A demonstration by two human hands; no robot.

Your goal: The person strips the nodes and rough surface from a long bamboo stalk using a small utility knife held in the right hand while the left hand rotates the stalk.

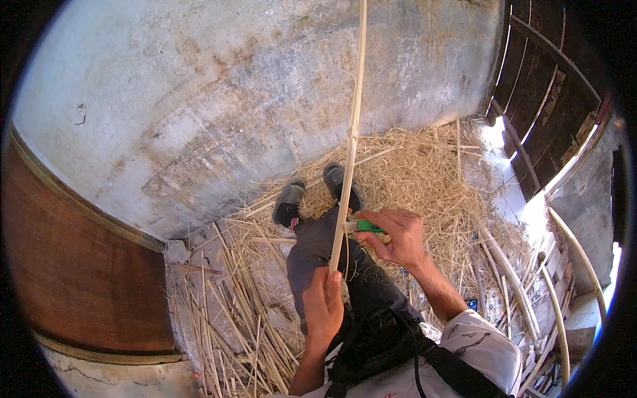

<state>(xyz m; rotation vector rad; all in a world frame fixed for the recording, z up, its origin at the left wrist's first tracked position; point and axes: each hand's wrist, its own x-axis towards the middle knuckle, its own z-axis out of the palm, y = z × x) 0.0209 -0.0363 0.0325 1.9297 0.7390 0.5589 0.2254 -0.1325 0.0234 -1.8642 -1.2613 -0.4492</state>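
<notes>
A long, pale bamboo strip (pixel 356 113) stands up over my lap, slightly tilted, its upper end running out of view at the top. My left hand (pixel 323 304) is closed round its lower end. In my right hand (pixel 397 237) is a green-handled knife (pixel 369 227), gripped between thumb and fingers. The knife's pale blade end meets the strip's right side, a little above my left hand. A thin curled shaving (pixel 346 255) hangs beside the strip over my dark trousers.
A heap of straw-coloured shavings (pixel 424 176) covers the floor ahead and right of my shoes (pixel 290 200). Several thin strips (pixel 229 325) lie at the left. Thicker poles (pixel 514 285) lie at the right. A stained wall (pixel 232 86) rises ahead, with a brown wooden panel (pixel 86 265) at the left.
</notes>
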